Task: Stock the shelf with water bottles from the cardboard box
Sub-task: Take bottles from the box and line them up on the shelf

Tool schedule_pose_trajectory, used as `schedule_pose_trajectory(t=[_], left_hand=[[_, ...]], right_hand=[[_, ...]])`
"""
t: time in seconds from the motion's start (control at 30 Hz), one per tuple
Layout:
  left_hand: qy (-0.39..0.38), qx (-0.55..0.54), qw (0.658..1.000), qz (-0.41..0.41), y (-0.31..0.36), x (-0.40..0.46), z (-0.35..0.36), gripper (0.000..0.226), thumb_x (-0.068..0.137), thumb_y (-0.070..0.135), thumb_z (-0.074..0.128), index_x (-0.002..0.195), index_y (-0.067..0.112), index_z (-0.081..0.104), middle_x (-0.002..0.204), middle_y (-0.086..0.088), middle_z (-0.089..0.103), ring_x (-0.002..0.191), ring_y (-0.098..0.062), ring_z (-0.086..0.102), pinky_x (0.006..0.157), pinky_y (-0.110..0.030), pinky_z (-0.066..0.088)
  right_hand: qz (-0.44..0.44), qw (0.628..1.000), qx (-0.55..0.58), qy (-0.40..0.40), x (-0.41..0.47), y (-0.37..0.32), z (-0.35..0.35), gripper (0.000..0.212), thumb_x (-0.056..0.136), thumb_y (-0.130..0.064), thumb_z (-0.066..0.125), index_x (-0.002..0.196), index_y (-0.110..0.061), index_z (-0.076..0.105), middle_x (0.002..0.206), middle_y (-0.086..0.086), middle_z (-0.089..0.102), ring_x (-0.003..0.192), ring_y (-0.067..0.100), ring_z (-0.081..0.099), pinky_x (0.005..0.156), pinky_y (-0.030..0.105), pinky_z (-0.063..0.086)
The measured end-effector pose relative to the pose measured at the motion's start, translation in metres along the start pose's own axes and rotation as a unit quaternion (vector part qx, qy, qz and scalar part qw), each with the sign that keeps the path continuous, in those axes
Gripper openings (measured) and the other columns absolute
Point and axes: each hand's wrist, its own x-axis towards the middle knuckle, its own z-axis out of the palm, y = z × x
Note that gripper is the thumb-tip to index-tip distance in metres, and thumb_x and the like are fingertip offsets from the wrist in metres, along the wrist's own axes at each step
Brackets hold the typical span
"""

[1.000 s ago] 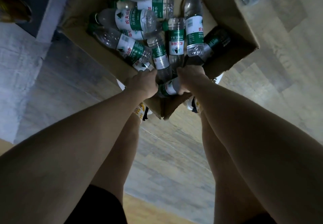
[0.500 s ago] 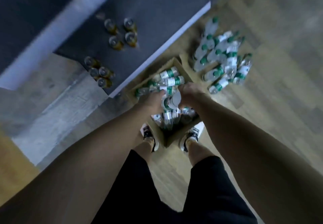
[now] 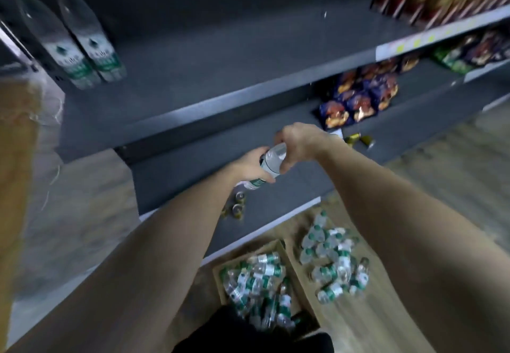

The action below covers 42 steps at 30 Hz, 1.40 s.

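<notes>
While left hand and right hand both grip the water bottle, it looks light, smooth, squeezable; hold mid-body.

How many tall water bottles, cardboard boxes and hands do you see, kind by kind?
Tall water bottles on the shelf: 2
Cardboard box: 1
Hands, left and right, both holding one small bottle: 2
Total: 5
</notes>
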Motion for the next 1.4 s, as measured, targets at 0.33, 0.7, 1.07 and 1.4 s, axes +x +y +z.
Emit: schedule_pose_trajectory(t=[0.33, 0.7, 1.07, 1.4], left_hand=[[0.253, 0.092, 0.963, -0.027, 0.066, -0.053, -0.114, 0.063, 0.047, 0.039, 0.085, 0.098, 0.024, 0.051, 0.099, 0.006, 0.064, 0.089, -0.023, 0.062, 0.079, -0.039, 0.055], [0.436, -0.107, 0.894, -0.022, 0.037, -0.114, -0.21, 0.072, 0.049, 0.054, 0.084, 0.106, 0.028, 0.05, 0.103, 0.012, 0.066, 0.098, -0.014, 0.064, 0.088, -0.039, 0.053], [0.469, -0.019, 0.882, -0.035, -0.013, -0.073, -0.304, 0.075, 0.045, 0.062, 0.083, 0.095, 0.029, 0.039, 0.095, 0.006, 0.066, 0.088, -0.023, 0.064, 0.079, -0.043, 0.054], [0.456, -0.021, 0.888, -0.053, -0.058, -0.003, -0.333, 0.09, 0.054, 0.056, 0.089, 0.12, 0.017, 0.041, 0.117, -0.008, 0.065, 0.108, -0.032, 0.061, 0.082, -0.04, 0.051]], right_hand=[[-0.061, 0.982, 0.085, 0.155, 0.001, -0.021, -0.124, 0.07, 0.061, -0.03, 0.09, 0.119, -0.015, 0.053, 0.107, 0.006, 0.064, 0.097, 0.027, 0.06, 0.079, 0.032, 0.05], [-0.088, 0.988, 0.077, 0.101, 0.055, -0.079, -0.131, 0.033, 0.077, -0.031, 0.078, 0.106, -0.02, 0.067, 0.105, 0.001, 0.065, 0.103, 0.022, 0.062, 0.085, 0.03, 0.049], [-0.071, 0.985, 0.115, 0.11, 0.14, -0.14, -0.136, 0.027, 0.08, -0.028, 0.072, 0.104, -0.017, 0.069, 0.106, 0.003, 0.069, 0.099, 0.023, 0.065, 0.085, 0.031, 0.052], [-0.041, 0.984, 0.138, 0.109, 0.203, -0.173, -0.119, 0.021, 0.083, -0.031, 0.072, 0.094, -0.017, 0.061, 0.104, 0.008, 0.067, 0.099, 0.028, 0.063, 0.078, 0.031, 0.047]])
